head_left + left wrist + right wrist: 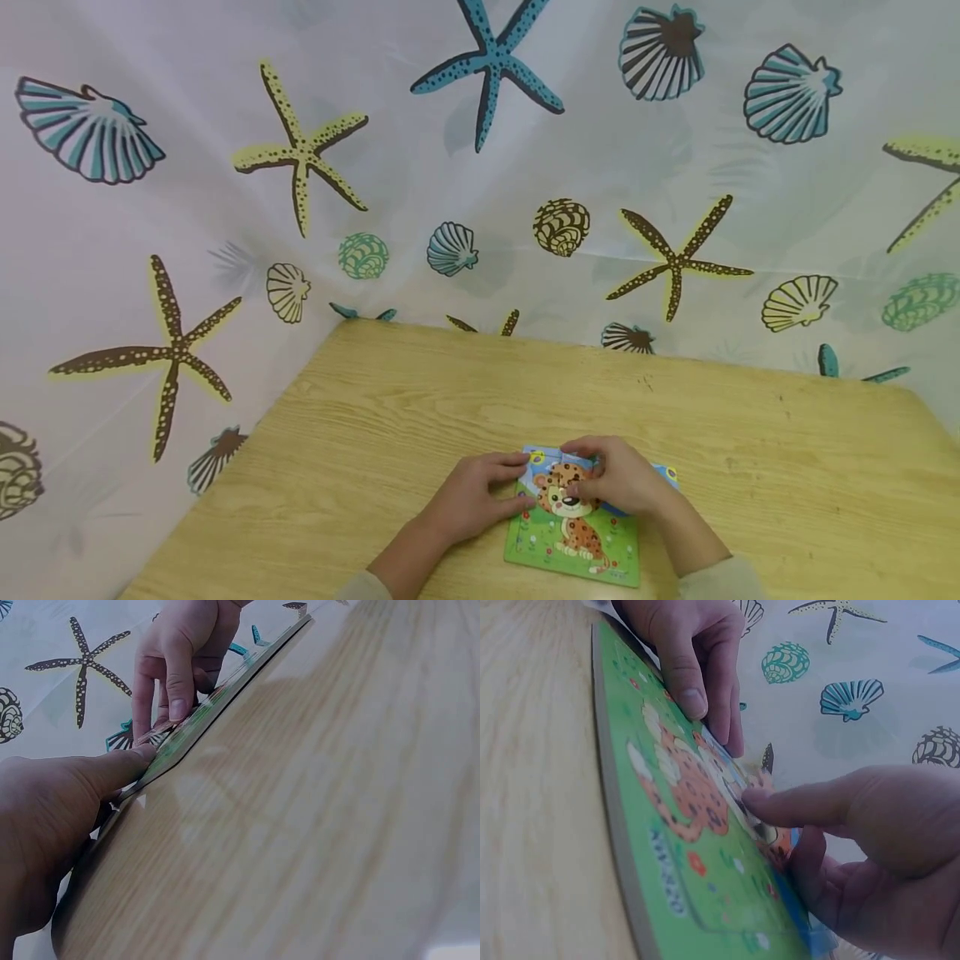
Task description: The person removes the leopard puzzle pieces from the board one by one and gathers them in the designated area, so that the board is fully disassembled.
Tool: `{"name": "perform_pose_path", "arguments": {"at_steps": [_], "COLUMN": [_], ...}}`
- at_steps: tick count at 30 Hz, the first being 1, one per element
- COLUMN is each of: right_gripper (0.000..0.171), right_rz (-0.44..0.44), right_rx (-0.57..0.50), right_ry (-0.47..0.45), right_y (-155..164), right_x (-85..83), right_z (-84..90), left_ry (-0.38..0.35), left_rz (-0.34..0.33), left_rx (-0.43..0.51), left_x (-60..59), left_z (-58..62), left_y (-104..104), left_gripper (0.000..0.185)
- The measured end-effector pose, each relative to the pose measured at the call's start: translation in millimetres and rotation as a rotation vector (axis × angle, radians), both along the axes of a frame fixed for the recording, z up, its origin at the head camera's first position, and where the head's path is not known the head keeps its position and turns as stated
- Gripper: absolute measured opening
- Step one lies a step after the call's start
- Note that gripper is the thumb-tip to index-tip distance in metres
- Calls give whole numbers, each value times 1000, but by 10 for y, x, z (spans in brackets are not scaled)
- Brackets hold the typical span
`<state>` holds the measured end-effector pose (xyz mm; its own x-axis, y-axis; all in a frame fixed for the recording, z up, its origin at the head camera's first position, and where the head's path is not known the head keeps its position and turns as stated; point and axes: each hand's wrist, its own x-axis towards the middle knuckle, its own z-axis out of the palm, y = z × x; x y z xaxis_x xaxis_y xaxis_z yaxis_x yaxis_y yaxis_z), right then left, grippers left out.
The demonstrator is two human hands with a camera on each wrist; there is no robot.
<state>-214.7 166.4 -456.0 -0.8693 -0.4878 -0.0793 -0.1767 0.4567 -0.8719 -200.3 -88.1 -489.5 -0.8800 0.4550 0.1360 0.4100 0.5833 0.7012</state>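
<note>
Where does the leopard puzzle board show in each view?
Head: puzzle board at bottom, right of center.
Left wrist: puzzle board, upper left of center, a diagonal strip.
Right wrist: puzzle board, large, slanting from upper left to bottom center.
Shared landmark: starfish-and-shell sheet.

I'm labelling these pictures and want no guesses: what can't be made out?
Head view: the puzzle's upper right part, covered by the right hand.
Head view: whether the blue patch joins the puzzle; the same hand hides it.
Left wrist view: the puzzle's picture, seen nearly edge-on.
Head view: the rest of the yellow starfish, cut off by the right edge.
</note>
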Motion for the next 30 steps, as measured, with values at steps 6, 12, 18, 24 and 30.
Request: {"name": "perform_pose_path", "arguments": {"at_steps": [6, 12, 18, 24, 30], "right_gripper": [53, 45, 33, 27, 28], "right_rz": [-14, 33, 1, -78, -97], "right_rx": [-10, 15, 40, -9, -54], "right_ry": [7, 35, 115, 78, 68], "right_y": [83, 150, 160, 173, 244], "right_x": [-8, 10, 19, 10, 34], "right_z": [-17, -8, -40, -93, -57], "left_ry": [-2, -9, -15, -2, 4], "left_rz": [7, 14, 19, 18, 11], "left_rx": [4, 9, -8, 1, 16], "left_x": [-10, 6, 1, -6, -15], "left_z": [4, 32, 3, -30, -18], "left_y": [30, 30, 11, 1, 19], "left_gripper": [54, 53, 54, 54, 54]}}
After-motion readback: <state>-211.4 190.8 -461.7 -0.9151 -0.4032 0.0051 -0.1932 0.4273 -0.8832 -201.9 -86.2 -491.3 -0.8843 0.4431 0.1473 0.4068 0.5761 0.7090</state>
